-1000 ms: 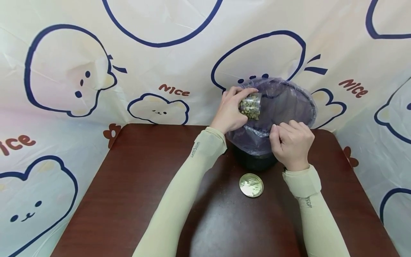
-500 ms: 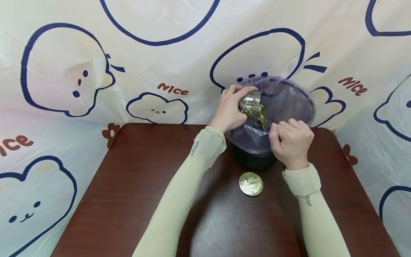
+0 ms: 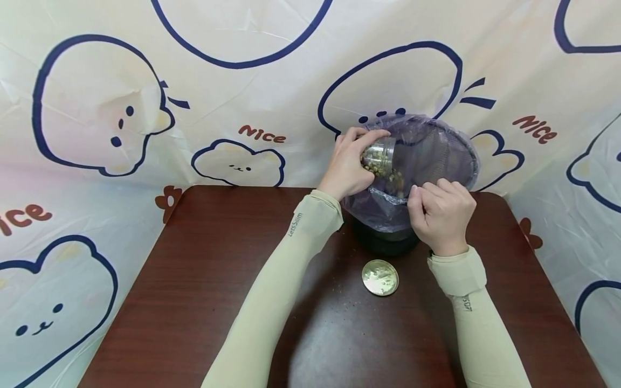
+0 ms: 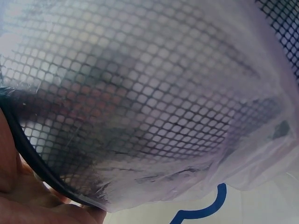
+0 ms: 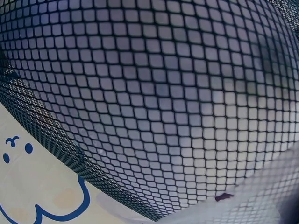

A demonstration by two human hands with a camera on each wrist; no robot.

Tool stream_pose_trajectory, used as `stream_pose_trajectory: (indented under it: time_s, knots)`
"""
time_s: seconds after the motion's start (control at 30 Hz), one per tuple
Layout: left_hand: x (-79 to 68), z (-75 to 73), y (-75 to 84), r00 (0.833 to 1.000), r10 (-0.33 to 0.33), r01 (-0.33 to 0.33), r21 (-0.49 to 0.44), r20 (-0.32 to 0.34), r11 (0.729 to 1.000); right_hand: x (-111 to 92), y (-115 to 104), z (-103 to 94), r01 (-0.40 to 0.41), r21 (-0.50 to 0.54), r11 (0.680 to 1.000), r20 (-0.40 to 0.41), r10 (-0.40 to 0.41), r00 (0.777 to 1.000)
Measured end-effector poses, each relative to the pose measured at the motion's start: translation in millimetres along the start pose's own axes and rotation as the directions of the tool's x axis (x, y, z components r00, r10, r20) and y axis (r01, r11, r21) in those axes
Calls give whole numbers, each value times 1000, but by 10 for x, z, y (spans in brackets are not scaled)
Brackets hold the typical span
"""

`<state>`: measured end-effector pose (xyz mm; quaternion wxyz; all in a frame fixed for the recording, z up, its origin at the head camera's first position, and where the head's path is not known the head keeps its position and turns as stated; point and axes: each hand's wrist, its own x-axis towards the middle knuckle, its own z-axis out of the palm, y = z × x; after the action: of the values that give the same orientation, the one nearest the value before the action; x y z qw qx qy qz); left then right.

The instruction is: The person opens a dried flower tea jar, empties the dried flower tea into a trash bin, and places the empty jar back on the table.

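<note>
Brown tabletop (image 3: pixel 208 269); left hand (image 3: pixel 345 166) grips tilted clear jar (image 3: pixel 380 153), right hand (image 3: pixel 441 215) clenched on lined mesh bin (image 3: pixel 378 213).

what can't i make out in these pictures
- Base of the jar: head view, hidden by the left hand.
- Floor of the bin: head view, hidden by its front side and the liner.
- What the small greenish pieces are: head view, too small and blurred.
- Far side of the right hand: head view, hidden by its own back.
- Upper arms: cut off by the head view's bottom edge.
</note>
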<state>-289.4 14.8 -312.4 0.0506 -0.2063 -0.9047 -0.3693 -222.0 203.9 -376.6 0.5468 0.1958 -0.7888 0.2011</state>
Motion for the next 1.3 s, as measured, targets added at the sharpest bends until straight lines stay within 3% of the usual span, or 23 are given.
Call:
stream_pose_trajectory:
  time_s: [0.8, 1.3]
  knots:
    - [-14, -25, 3, 1000, -4, 4, 7, -10, 1000, 10, -11, 18, 4, 0, 1000, 3, -4, 1000]
    - [-8, -1, 32, 999, 28, -27, 23, -19, 999, 0, 5, 0, -3, -2, 1000, 3, 3, 1000]
